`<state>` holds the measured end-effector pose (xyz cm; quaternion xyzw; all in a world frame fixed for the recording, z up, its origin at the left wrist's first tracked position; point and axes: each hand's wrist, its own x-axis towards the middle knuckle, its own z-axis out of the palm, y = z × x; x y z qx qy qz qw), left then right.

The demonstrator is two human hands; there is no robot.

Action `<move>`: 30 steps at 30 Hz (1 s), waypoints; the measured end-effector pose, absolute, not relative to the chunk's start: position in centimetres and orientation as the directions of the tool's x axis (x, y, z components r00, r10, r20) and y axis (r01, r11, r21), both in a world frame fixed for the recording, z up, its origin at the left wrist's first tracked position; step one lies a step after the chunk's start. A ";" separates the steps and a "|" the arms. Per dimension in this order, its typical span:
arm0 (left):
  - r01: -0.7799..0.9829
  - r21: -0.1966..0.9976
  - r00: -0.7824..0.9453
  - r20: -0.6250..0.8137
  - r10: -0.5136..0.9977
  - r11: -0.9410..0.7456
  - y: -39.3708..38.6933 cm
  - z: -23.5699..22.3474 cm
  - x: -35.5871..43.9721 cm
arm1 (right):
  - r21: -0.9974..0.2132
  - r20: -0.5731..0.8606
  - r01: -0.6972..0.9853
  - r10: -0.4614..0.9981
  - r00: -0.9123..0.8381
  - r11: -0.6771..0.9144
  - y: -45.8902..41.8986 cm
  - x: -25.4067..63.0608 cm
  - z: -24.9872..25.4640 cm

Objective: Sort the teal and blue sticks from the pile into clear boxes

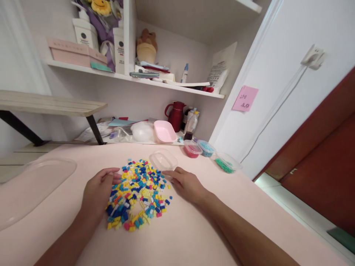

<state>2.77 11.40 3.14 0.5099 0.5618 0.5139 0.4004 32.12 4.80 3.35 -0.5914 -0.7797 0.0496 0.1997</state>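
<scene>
A loose pile of small toy building bricks (142, 181) in blue, yellow, teal, white, pink and orange lies on the pale pink tabletop (194, 229). My left hand (98, 188) rests at the pile's left edge, its fingers stretched toward the bricks and the thumb lying close against them. On the upper right side of the pile is my right hand (187, 183), index finger extended to the outer bricks. No brick shows in either hand; the undersides of the fingers are hidden. Just beyond the pile sits a clear shallow plastic container (163, 159), near my right fingertips.
Clear tubs of red bricks (192, 149), blue bricks (205, 147) and green bricks (226, 165) stand at the back right. A pink bowl (165, 132) and red jug (176, 116) are behind. Left lie a large clear lid (36, 184) and a wooden stand (52, 103).
</scene>
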 end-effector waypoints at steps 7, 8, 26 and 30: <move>0.153 0.988 -0.177 0.054 0.983 -0.027 11.1 3.6 3.0 | -0.247 0.237 0.940 0.955 -0.178 0.237 5.2 31.5 2.8; 0.163 0.986 -0.176 0.055 0.983 -0.026 11.2 3.6 2.9 | -0.273 0.240 0.930 0.954 -0.181 0.245 5.2 31.6 2.9; 0.170 0.985 -0.161 0.059 0.985 -0.031 11.3 3.5 2.7 | -0.385 0.279 0.900 0.955 -0.097 0.204 5.0 32.2 3.6; 0.175 0.984 -0.161 0.072 0.984 -0.043 11.1 3.7 2.8 | -0.333 0.316 0.895 0.929 -0.191 0.298 4.9 31.6 3.2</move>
